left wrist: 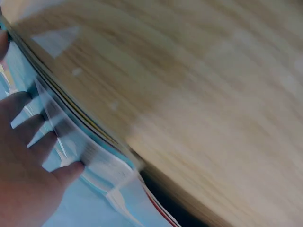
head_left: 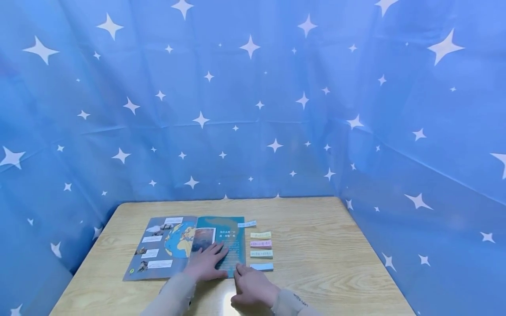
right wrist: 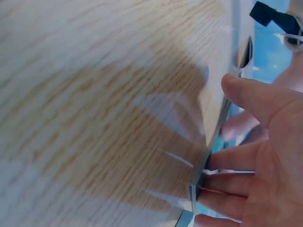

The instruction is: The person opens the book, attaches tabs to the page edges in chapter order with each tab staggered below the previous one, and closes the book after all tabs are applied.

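Observation:
An open picture book [head_left: 186,272] lies flat, with a globe on its left page and a teal right page [head_left: 237,245]. My left hand [head_left: 207,261] rests on the right page, fingers spread; in the left wrist view, the left hand [left wrist: 28,156] lies close to the stacked page edges [left wrist: 90,123]. At the book's lower right corner is my right hand [head_left: 254,285]. The right wrist view shows the right hand [right wrist: 265,156] with fairly straight fingers touching the book's edge [right wrist: 193,189] and the thumb apart. A blue paper strip [head_left: 247,224] sticks out from the upper right edge.
Right of the book, several sticky-note strips stand in a column: yellow [head_left: 261,235], pink [head_left: 261,244], green [head_left: 261,253] and blue [head_left: 262,267]. The wooden table [head_left: 336,263] is enclosed by a blue star-patterned curtain [head_left: 253,101].

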The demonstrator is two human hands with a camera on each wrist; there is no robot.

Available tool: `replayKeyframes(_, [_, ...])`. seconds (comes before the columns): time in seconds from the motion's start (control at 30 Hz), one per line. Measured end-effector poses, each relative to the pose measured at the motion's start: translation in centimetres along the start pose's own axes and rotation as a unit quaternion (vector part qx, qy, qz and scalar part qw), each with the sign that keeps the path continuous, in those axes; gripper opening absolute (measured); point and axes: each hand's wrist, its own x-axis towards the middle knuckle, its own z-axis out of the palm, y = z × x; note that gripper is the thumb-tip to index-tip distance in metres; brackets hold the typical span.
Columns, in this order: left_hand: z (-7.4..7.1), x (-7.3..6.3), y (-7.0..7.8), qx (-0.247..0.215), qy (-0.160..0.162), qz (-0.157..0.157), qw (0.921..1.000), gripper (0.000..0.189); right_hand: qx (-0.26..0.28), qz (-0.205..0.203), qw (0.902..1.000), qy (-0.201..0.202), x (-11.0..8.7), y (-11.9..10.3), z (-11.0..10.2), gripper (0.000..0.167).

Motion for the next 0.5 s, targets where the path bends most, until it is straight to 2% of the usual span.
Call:
replayKeyframes(0.13, [-0.4, -0.7, -0.7, -0.016, -0.011, 0.021, 0.9996, 0.089, 0.011, 0.013, 0.9998, 0.007, -0.1, 0.2, 0.2, 0.080])
replayKeyframes(0.3, [-0.6, -1.4, -1.6, -0.037, -0.017, 0.017, 0.9990, 0.092, 0.025, 0.019, 0.9993, 0.019, -0.2, 0.4, 0.3, 0.077])
replayKeyframes(0.5, [-0.3, -1.9, -3.0, -0.055, 0.005, 0.017, 0.9984, 0.097, 0.061, 0.012, 0.9975, 0.035, -0.9, 0.8, 0.1, 0.075])
